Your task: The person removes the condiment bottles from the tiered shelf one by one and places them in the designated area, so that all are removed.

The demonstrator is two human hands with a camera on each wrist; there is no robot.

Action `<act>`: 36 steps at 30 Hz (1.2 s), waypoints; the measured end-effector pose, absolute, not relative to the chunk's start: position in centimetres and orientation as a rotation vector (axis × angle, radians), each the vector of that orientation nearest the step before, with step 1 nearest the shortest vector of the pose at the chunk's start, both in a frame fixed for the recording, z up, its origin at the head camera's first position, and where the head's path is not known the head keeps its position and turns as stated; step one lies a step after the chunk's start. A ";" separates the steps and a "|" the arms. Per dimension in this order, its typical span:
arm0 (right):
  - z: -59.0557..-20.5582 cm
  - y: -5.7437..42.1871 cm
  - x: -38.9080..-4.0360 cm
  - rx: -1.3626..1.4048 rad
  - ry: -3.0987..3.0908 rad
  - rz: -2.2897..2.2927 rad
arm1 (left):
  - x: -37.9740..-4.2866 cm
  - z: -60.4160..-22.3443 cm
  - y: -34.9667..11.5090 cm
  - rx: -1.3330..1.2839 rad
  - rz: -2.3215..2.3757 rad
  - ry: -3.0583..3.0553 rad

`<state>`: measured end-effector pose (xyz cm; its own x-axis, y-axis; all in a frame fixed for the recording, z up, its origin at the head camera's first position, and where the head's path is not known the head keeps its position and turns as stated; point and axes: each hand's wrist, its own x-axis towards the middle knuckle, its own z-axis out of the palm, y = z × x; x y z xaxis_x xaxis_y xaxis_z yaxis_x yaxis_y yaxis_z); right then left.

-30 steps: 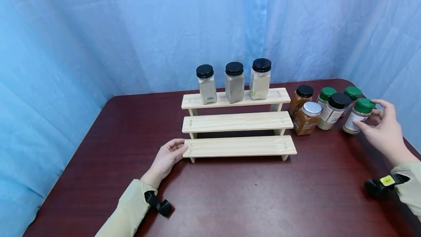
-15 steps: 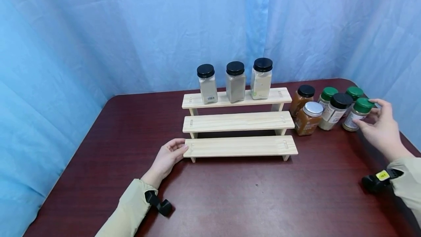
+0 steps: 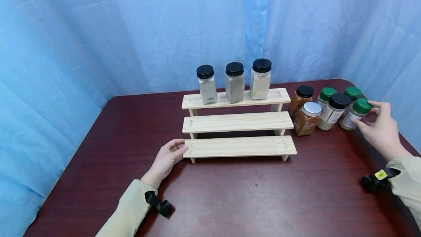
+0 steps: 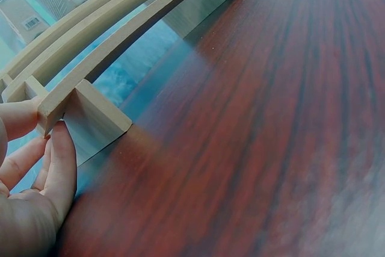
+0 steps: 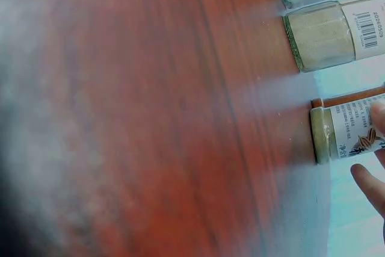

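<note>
My left hand [image 3: 166, 160] pinches the left end of the lowest board of a three-step wooden rack [image 3: 240, 147]. In the left wrist view the thumb lies on top of that board and the fingers [image 4: 62, 161] are below it. At the far right, my right hand [image 3: 381, 131] holds a green-capped spice jar [image 3: 349, 121] between thumb and fingers. The jar leans slightly, its cap to the right. The right wrist view shows the thumb [image 5: 378, 115] against its printed label. Three black-capped jars, the middle one greyish [image 3: 235, 87], stand on the top step.
Right of the rack, several jars stand close together: a silver-lidded brown jar [image 3: 306, 121], a black-capped brown jar [image 3: 297, 102], a black-capped pale jar [image 3: 330, 114] and two with green caps. Blue curtains [image 3: 164, 28] hang behind the dark red table [image 3: 256, 200].
My right hand and the green-capped jar have shifted slightly left, closer to the other jars. My left hand stays on the rack's end.
</note>
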<state>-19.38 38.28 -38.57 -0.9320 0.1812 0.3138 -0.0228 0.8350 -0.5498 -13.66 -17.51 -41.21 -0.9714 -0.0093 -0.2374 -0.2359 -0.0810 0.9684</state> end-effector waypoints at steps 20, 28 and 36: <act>-38.3 38.6 -19.7 -0.120 -2.676 0.881 | -13.6 -41.2 -17.6 -0.258 2.186 2.012; -40.2 41.7 -21.6 -0.167 -2.681 0.888 | -13.7 -41.3 -17.6 -0.256 2.197 2.007; -39.0 42.2 -21.2 -0.222 -2.520 0.947 | -13.7 -41.3 -17.7 -0.250 2.198 1.999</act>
<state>-21.17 42.22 -38.99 -0.8917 0.2954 0.3430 -0.0036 0.7531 -0.6579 -13.69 -17.68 -41.29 -0.9732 0.0056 -0.2300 -0.2295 -0.0939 0.9688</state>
